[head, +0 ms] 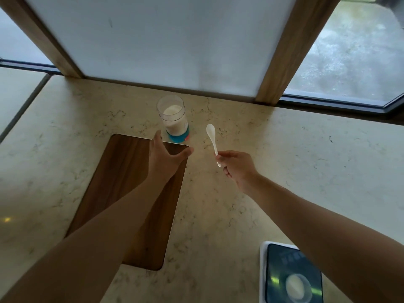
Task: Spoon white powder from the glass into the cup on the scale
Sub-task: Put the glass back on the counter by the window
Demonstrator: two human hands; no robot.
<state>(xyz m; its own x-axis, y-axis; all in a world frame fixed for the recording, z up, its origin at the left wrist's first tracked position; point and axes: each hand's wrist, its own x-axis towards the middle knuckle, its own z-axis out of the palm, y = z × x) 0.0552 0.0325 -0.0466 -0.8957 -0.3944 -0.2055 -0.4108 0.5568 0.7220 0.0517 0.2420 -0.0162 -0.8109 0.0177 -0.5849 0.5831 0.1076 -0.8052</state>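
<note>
A clear glass (173, 118) with white powder and a blue and red base stands near the back of the counter. My left hand (164, 156) is spread open just in front of it, fingertips close to its base, holding nothing. My right hand (236, 169) pinches the handle of a white spoon (213, 138), whose empty bowl points away to the right of the glass. At the bottom right lies the scale (271, 270), with a clear cup (298, 287) holding some white powder on it, partly behind my right forearm.
A dark wooden board (122, 189) is set into the marble counter (306, 162) under my left arm. A frosted panel (164, 40) between wooden posts and window frames closes the far edge.
</note>
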